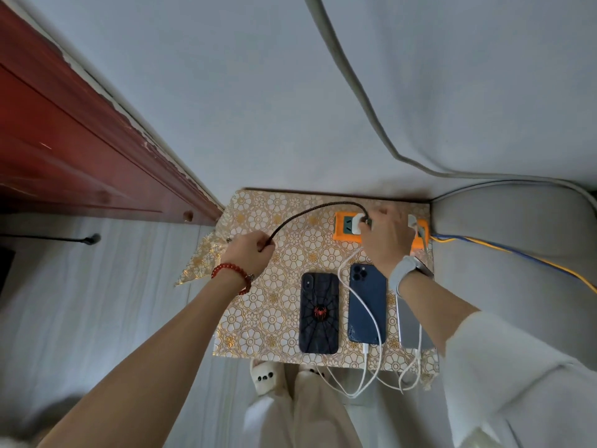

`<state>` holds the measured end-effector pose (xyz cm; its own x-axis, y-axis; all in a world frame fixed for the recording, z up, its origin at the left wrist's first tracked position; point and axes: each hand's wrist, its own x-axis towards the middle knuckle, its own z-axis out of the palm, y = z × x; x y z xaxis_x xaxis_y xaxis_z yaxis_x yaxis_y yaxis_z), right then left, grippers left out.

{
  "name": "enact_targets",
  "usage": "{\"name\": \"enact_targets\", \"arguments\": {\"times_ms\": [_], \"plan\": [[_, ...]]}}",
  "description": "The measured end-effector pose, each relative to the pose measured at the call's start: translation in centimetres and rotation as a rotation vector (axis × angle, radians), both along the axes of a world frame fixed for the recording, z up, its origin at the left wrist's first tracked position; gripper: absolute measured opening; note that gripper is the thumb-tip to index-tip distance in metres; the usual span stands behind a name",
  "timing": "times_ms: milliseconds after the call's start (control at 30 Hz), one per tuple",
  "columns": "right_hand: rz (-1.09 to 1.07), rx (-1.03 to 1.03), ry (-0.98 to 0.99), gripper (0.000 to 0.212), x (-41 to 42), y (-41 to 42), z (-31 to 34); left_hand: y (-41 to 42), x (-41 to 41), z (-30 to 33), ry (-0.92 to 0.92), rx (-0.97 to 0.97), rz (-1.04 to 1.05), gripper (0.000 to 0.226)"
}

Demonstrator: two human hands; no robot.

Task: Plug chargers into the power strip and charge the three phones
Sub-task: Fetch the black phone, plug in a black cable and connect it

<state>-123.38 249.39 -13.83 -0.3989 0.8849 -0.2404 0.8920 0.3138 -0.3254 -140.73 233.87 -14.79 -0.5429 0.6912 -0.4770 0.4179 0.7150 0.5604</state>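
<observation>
An orange power strip (343,235) lies at the back of a small table covered in a gold flower-patterned cloth (258,318). My right hand (386,237) grips a white charger (357,225) seated in the strip's left socket. A black braided cable (310,212) arcs from that charger to my left hand (250,250), which is closed around its free end. Three phones lie face down in a row: a black spider-case phone (319,313) with no cable, a blue phone (366,303) with a white cable (365,367) plugged in, and a silver phone (410,328) partly under my right arm.
A second white charger (415,223) sits at the strip's right end. A blue and yellow cord (517,253) runs off to the right over a grey sofa (517,302). A red wooden door (64,140) stands at left. White cables hang below the table's front edge.
</observation>
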Motion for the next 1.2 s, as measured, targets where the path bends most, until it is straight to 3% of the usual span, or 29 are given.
{"name": "enact_targets", "arguments": {"times_ms": [100, 200, 300, 400, 600, 733, 800, 867, 933, 1000, 1100, 1200], "plan": [[-0.048, 0.058, 0.286, 0.038, -0.1, -3.8, 1.2, -1.7, -0.4, -0.3, -0.014, -0.031, -0.059, 0.021], [-0.091, 0.077, 0.530, 0.032, 0.4, -7.7, 2.1, -3.8, -1.4, -0.6, 0.022, -0.144, -0.179, 0.023], [-0.106, -0.085, 0.630, 0.029, 1.1, -10.7, 2.2, -5.6, -2.5, -0.2, 0.061, -0.238, -0.252, 0.022], [-0.127, -0.363, 0.625, 0.027, 1.6, -12.5, 1.8, -6.2, -3.2, 1.5, 0.037, -0.196, -0.191, 0.015], [-0.078, -0.771, 0.572, 0.030, 0.0, -16.6, 2.4, -6.5, -3.5, 6.8, -0.695, 0.082, 0.208, 0.008], [0.098, -1.079, 0.546, 0.053, -2.2, -19.2, 3.7, -5.6, -3.7, 9.2, -0.938, 0.210, 0.342, 0.008], [0.152, -1.144, 0.541, 0.045, -3.2, -20.5, 4.5, -5.2, -3.5, 10.1, -0.990, 0.236, 0.354, 0.008], [0.159, -1.119, 0.532, 0.027, -3.8, -21.5, 5.0, -5.2, -3.5, 10.6, -1.007, 0.251, 0.346, 0.008], [0.080, -1.081, 0.551, 0.022, -3.8, -22.0, 5.4, -5.6, -3.7, 10.4, -0.977, 0.276, 0.349, 0.011], [-0.076, -1.115, 0.615, 0.019, -3.2, -22.0, 6.1, -7.1, -3.7, 9.9, -0.817, 0.256, 0.341, 0.018], [-0.331, -1.175, 0.843, 0.016, -2.2, -21.7, 7.6, -11.8, -1.8, 8.2, -0.596, 0.171, 0.189, 0.030], [-0.448, -1.198, 1.085, 0.016, -1.9, -20.8, 9.2, -16.8, 2.4, 7.1, -0.670, 0.079, 0.065, 0.042]]}}
